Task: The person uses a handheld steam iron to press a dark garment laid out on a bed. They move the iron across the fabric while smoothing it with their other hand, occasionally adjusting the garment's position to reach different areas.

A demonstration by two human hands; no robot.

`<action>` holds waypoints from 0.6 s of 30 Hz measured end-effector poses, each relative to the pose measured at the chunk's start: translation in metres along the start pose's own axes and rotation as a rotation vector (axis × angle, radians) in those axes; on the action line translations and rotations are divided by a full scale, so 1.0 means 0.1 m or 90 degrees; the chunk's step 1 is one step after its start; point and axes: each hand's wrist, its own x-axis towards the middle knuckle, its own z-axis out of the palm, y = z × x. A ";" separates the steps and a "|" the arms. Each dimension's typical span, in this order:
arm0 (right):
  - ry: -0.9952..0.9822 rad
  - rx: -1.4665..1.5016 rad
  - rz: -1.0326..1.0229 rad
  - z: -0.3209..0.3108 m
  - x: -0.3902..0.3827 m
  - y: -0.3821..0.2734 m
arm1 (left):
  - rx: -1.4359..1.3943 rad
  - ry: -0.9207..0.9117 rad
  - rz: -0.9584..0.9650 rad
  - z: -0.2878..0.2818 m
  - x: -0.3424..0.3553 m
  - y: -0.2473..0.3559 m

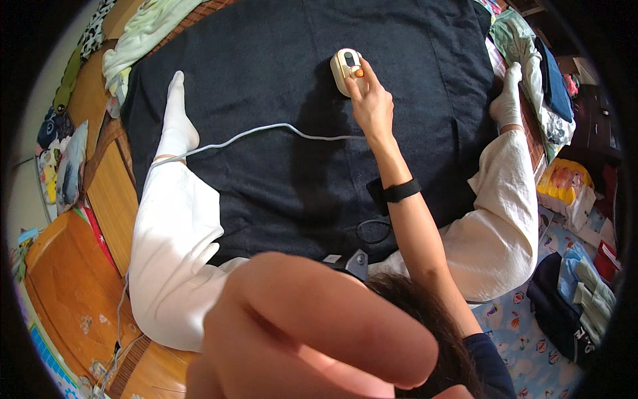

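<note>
My right hand (373, 110) reaches far out over a black cloth (266, 73). Its fingers and thumb hold a small, rounded cream device (342, 74) with a dark oval window and an orange button. A black band circles my right wrist. Very close to the camera, my left hand (312, 319) fills the lower middle of the head view. One large finger is bent across it, and whatever the fingers close on is hidden. A thin grey cable (266, 126) crosses the cloth from my left leg toward my right forearm.
My legs in white trousers (176, 233) spread to either side of the cloth. A dark grey device corner (357, 261) shows beyond my left hand. Wooden panels (73, 279) stand at the left. Piled clothes (571, 299) and a yellow package (563, 183) lie at the right.
</note>
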 end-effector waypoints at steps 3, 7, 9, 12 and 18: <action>0.013 -0.007 -0.021 0.02 0.01 0.02 | 0.000 -0.001 0.006 0.03 0.01 0.01; 0.033 -0.019 -0.045 0.05 0.02 0.06 | -0.001 -0.009 0.000 0.03 0.03 0.01; 0.065 -0.049 -0.094 0.06 0.03 0.06 | 0.002 -0.017 0.000 0.03 0.04 0.00; 0.011 -0.016 -0.024 0.05 0.03 0.05 | 0.001 -0.025 -0.003 0.01 0.04 -0.05; 0.037 -0.040 -0.052 0.03 0.02 0.00 | 0.005 -0.046 0.001 0.02 0.06 -0.15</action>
